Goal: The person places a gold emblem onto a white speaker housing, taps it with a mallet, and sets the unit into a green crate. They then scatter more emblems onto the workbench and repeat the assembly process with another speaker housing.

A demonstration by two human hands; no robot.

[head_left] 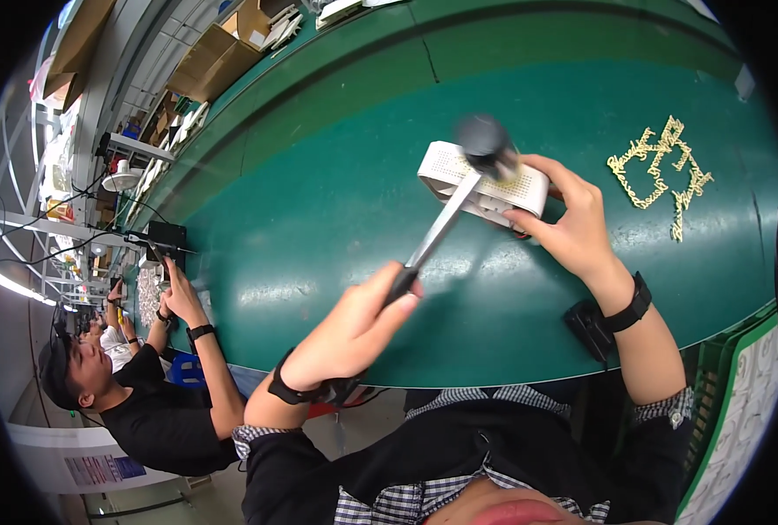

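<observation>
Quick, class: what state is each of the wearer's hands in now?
Left hand: closed, holding a mallet.
Right hand: closed, gripping a white perforated casing.

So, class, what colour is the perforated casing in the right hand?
The perforated casing is white, showing best in the head view.

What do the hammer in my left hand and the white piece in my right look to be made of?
The hammer has a bright silvery shaft, likely polished metal, and a matte black grip, perhaps rubber or plastic. Its dark head is blurred, so rubber is only a guess. The white piece seems smooth moulded plastic: even colour, rounded end, neat rows of holes.
</observation>
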